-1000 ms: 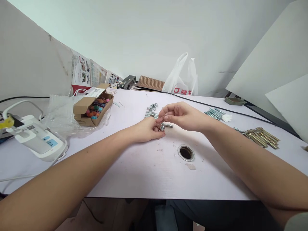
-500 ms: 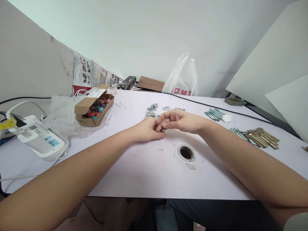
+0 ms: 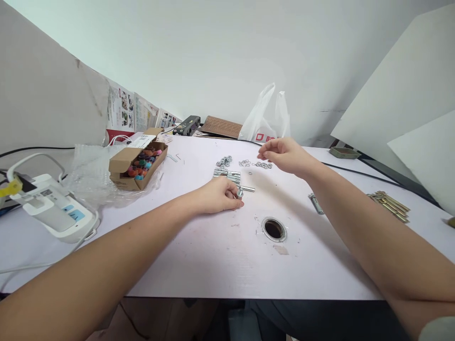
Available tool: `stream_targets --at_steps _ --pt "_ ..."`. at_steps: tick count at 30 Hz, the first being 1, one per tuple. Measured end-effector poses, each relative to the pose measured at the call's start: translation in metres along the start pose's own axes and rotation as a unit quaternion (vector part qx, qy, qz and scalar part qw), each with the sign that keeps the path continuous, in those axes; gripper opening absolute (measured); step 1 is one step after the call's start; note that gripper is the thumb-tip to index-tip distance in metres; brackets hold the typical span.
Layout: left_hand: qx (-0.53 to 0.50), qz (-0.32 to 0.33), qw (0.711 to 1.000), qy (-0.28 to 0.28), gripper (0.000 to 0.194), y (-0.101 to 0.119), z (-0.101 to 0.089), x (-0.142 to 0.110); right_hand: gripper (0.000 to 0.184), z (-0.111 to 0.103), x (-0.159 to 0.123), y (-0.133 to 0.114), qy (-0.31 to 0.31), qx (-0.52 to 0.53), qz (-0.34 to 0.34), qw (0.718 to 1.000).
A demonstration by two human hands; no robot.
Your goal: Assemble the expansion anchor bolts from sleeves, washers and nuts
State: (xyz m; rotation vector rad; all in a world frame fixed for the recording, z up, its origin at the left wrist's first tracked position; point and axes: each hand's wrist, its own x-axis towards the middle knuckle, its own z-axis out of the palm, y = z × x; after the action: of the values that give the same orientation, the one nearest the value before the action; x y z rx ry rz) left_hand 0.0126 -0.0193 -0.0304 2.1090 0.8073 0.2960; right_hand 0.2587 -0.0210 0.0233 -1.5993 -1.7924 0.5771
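My left hand (image 3: 222, 195) is low over the table, thumb and fingers pinched round a small silver bolt (image 3: 240, 193) whose end points up. Most of that bolt is hidden by the fingers. Right beside it are silver metal sleeves (image 3: 232, 177) lying in a row, with one single silver rod (image 3: 248, 189) at their near side. My right hand (image 3: 280, 154) hovers above the table, fingers loosely bent and apart from the thumb, with nothing visible in it. Nearest to it are a cluster of washers (image 3: 263, 165) and some thin rings (image 3: 244, 163). Hex nuts (image 3: 224, 161) sit further left.
A round hole (image 3: 274, 229) opens in the white table. Brass-coloured bolts (image 3: 393, 206) and a silver bolt (image 3: 316, 204) lie right, partly behind my forearm. At left are a cardboard box (image 3: 122, 161) of colourful caps and a white device (image 3: 60, 208). A plastic bag (image 3: 263, 118) stands behind.
My right hand has left my left hand and moved up and to the right, towards the washers. My left hand stays in place, and the bolt in it now shows.
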Motion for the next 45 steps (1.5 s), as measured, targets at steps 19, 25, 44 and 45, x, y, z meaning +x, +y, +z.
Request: stream_targets --at_steps 19,25,44,45 --pt "0.031 0.028 0.999 -0.025 0.022 -0.001 -0.002 -0.002 0.026 0.066 0.053 0.022 -0.013 -0.204 0.033 0.978" --pt "0.022 0.029 0.999 -0.028 0.021 -0.003 -0.001 -0.003 0.018 0.088 0.091 0.005 -0.048 -0.199 0.014 0.979" --pt "0.041 0.032 0.998 -0.028 0.022 -0.001 -0.002 -0.003 0.024 0.032 -0.015 -0.030 -0.134 0.016 -0.081 0.988" --pt "0.042 0.031 0.998 -0.029 0.022 0.000 -0.003 -0.003 0.023 0.032 -0.027 -0.030 -0.144 0.036 -0.095 0.984"
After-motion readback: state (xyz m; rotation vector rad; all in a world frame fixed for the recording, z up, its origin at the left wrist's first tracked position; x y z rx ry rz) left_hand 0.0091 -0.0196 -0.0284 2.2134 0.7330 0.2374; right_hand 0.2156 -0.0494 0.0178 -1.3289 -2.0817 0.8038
